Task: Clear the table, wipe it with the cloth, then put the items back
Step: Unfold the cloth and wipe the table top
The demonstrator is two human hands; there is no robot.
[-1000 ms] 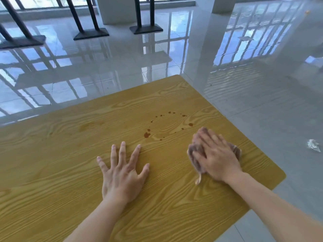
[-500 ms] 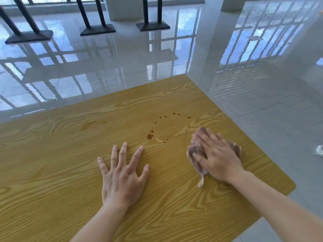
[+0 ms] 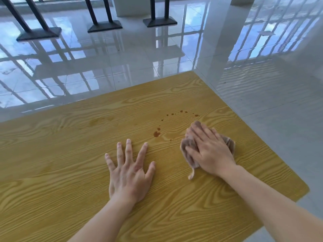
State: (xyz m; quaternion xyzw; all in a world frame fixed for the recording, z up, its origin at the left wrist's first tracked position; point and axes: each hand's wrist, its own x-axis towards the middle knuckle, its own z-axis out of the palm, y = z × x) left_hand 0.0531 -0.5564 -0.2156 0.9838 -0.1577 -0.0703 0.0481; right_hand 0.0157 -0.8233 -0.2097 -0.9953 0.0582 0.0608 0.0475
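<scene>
— Where are your hands right now?

— My left hand [image 3: 130,173] lies flat on the table [image 3: 52,180], palm down, fingers spread wide, holding nothing. My right hand [image 3: 208,151] presses down on the cloth [image 3: 189,154], fingers extended over it rather than curled around it.

— And the cloth itself?

— It is a crumpled pinkish-brown rag, bunched under my right palm near the right side of the table. A bit of it shows past my knuckles on the far right, and a thin strip trails out toward me from under the hand.

— What is on the wood?

— Brown spill drops [image 3: 156,134]: one larger blot between my two hands and a little beyond them, then an arc of small specks [image 3: 181,112] curving away toward the far right. My fingertips on the cloth sit just short of the last specks. A fainter pale smudge [image 3: 100,120] lies further left.

— Anything else around?

— Only the glossy tiled floor [image 3: 157,55] beyond the table edge, reflecting window frames, with three dark metal stand bases [image 3: 104,28] at the far side.
</scene>
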